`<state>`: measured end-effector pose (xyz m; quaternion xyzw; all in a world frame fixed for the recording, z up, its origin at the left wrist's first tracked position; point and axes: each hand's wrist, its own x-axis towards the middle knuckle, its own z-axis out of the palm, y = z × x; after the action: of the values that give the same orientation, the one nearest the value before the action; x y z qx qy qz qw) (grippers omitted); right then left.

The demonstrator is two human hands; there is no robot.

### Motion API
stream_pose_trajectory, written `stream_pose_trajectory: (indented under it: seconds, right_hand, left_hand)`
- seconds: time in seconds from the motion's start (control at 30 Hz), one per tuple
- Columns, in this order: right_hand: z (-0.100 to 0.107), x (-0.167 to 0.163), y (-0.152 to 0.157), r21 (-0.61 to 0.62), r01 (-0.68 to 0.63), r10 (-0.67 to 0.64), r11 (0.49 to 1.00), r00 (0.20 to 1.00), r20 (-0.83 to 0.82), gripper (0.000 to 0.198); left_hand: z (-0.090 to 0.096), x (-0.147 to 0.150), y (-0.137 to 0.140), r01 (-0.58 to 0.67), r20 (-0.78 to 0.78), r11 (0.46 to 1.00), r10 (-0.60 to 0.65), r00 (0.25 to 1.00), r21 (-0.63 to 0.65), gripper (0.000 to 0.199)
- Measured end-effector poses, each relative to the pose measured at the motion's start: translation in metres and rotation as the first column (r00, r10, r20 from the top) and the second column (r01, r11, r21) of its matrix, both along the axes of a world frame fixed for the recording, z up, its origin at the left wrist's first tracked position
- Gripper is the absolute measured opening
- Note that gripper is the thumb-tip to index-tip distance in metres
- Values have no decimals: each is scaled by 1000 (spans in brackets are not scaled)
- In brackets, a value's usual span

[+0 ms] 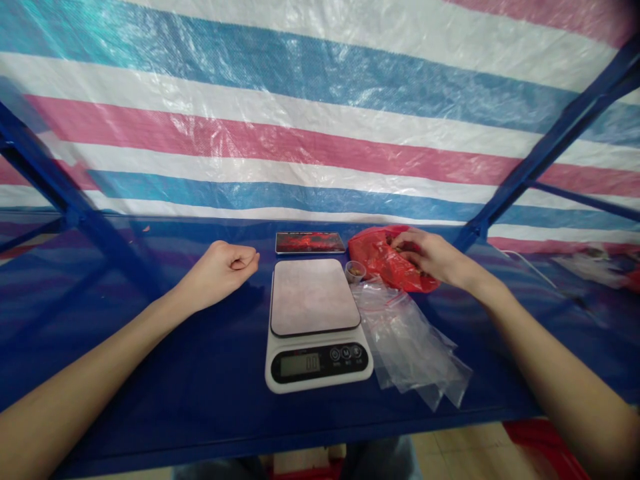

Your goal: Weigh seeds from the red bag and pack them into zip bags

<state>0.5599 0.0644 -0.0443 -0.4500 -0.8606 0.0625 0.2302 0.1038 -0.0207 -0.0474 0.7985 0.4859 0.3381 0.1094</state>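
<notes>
My left hand rests as a closed fist on the blue table, left of the scale, with nothing seen in it. My right hand reaches into the mouth of a red plastic bag. Its fingers are bent together, and their tips are partly hidden in the bag. A white digital kitchen scale sits between my hands with a bare plate, its display reading 0.0. Beside the bag stands a small clear cup with small brownish bits inside. Several clear zip bags lie fanned out right of the scale.
A phone-like slab with a red picture lies behind the scale. Blue metal posts rise on both sides of the blue table. A striped plastic sheet hangs at the back. A pale cord lies at the right.
</notes>
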Motion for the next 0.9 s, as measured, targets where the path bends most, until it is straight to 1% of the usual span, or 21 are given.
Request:
stream_pose_trajectory:
  seconds: [0.07, 0.17, 0.27, 0.37, 0.5, 0.7, 0.9]
  right_hand:
    - [3, -2, -1, 3, -35, 35, 999, 999, 6, 17]
    - [5, -2, -4, 3, -47, 47, 999, 999, 1, 18]
    - [6, 0, -5, -9, -53, 53, 999, 998, -26, 28]
    - [5, 0, -6, -24, -91, 90, 996, 996, -25, 35]
    - [4, -5, -5, 2, -106, 106, 994, 994, -31, 29]
    - [4, -15, -7, 80, -131, 134, 988, 990, -38, 23]
    - [2, -8, -4, 43, -176, 175, 983, 984, 26, 37]
  left_hand:
    - [-1, -1, 0, -2, 0, 1000, 2, 1000, -4, 44]
    - [-1, -2, 1, -3, 0, 1000, 3, 1000, -8, 44]
    - [-1, -2, 1, -4, -1, 1000, 4, 1000, -2, 43]
    - [-1, -1, 1, -1, -1, 1000, 1, 1000, 3, 43]
    - [-1, -2, 1, 0, -7, 1000, 0, 1000, 6, 43]
    - [-3, -2, 1, 1, -15, 1000, -1, 1000, 10, 43]
    - [-3, -2, 2, -7, -17, 1000, 7, 1000, 9, 44]
